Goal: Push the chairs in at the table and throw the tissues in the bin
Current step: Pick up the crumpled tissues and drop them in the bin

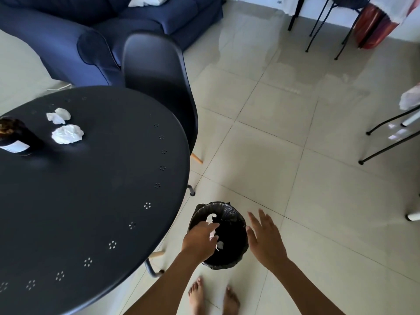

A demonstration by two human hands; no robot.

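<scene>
From the head camera I count two crumpled tissues on the round black bench point(91, 201): a smaller one point(59, 115) farther off and a larger one point(67, 134) just beside it, both near a dark bottle point(16, 137) at the left edge. One black chair point(159, 87) sits tucked against the far side of the bench, with a blue sofa point(91, 30) behind it. The one bin point(219, 235), lined with a black bag, stands on the tiled floor point(295, 178) close by the bench rim, just ahead of my bare feet. My left hand point(200, 241) hangs over the bin mouth, fingers curled down around what looks like a white tissue scrap point(213, 234), though blur hides the grip. A second white piece point(220, 245) shows lower in the bin. My right hand point(266, 239) is spread flat and empty beside the bin. Thin black chair legs point(386, 142) stand well apart at right.
</scene>
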